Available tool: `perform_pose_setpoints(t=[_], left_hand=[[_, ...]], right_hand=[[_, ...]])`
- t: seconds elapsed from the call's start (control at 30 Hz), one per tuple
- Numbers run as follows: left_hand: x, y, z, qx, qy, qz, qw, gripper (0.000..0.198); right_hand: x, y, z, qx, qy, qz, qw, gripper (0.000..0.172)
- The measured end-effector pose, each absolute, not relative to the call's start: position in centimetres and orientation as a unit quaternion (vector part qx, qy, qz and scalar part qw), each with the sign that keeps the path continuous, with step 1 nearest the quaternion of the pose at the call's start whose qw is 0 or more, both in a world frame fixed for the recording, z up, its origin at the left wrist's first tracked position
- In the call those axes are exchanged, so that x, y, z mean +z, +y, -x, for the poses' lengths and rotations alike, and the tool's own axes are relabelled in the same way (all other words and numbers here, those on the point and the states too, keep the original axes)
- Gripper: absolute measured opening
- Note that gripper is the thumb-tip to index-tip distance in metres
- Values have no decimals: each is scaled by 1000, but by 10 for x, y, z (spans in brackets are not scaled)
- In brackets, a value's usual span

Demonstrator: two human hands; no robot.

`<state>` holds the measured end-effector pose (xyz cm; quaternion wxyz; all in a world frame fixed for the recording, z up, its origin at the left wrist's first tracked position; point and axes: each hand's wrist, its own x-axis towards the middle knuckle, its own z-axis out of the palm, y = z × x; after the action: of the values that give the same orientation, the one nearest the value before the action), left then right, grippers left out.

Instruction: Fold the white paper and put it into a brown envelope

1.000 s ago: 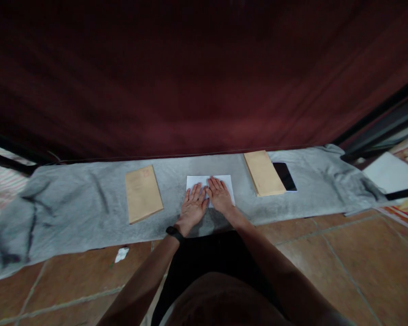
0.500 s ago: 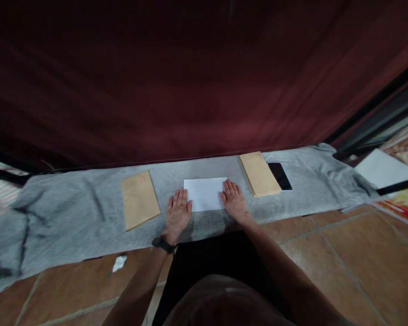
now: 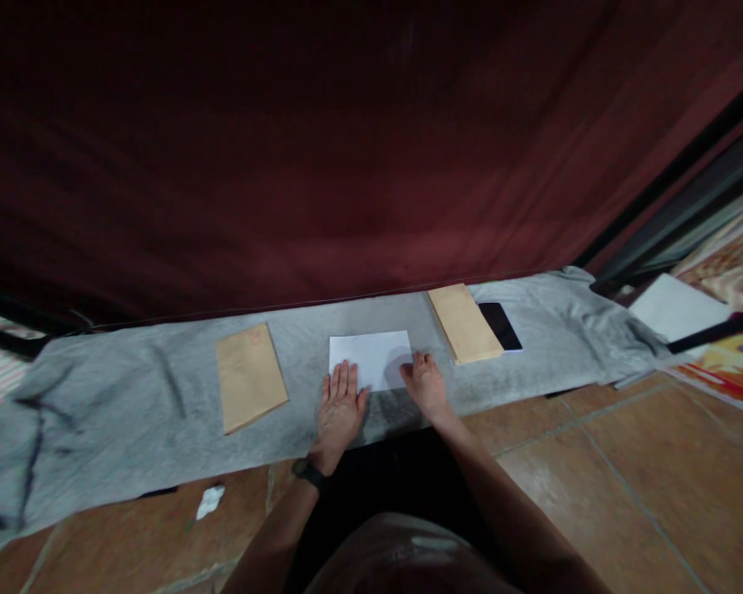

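A folded-looking white sheet of paper (image 3: 371,355) lies flat on a grey cloth. My left hand (image 3: 340,408) rests on the sheet's lower left part, palm down with its fingers stretched out; a dark band circles that wrist. At the lower right corner of the sheet is my right hand (image 3: 426,386), fingers curled and thumb at the paper's edge, closed on that corner. To the left lies a brown envelope (image 3: 251,375), with a small reddish mark near its top. On the right is a stack of brown envelopes (image 3: 466,324).
A dark-screened phone (image 3: 500,326) lies partly beside the envelope stack. The long grey cloth (image 3: 130,396) runs along a dark red curtain-like surface (image 3: 347,165). Crumpled white tissue (image 3: 210,501) is on the tiled floor (image 3: 594,470). A white flat item (image 3: 681,305) sits far right.
My left hand has shifted from beside the sheet's left edge onto its lower left part. My right hand has slid down the right edge and its fingers have curled in.
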<state>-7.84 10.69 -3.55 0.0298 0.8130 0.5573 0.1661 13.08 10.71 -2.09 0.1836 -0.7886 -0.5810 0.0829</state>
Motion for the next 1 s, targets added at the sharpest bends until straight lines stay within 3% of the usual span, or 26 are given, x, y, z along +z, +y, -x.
perform_pose_setpoints(t=[0.27,0.4,0.47,0.53,0.63,0.77,0.9,1.0], left_hand=[[-36,105,79,184,557,-808,50,57],[-30,110,82,257,578,-765,123,57],[-26,115,85,310,598,-720,167,58],[-21,121,91,360,614,-673,200,58],[-14,126,102,430,625,-612,223,55],[-6,123,113,463,609,-598,240,49],[3,107,115,371,516,-705,315,44],[7,93,118,265,441,-780,357,44]], right_hand=[[-7,127,-135,209,-538,771,269,8],[30,132,-142,211,-553,730,341,22],[55,130,-145,175,-555,671,459,28],[74,124,-147,123,-591,612,510,29],[77,105,-145,89,-686,551,467,24],[41,70,-137,116,-792,505,323,19],[9,43,-133,149,-819,486,265,18],[6,35,-140,177,-819,486,249,35]])
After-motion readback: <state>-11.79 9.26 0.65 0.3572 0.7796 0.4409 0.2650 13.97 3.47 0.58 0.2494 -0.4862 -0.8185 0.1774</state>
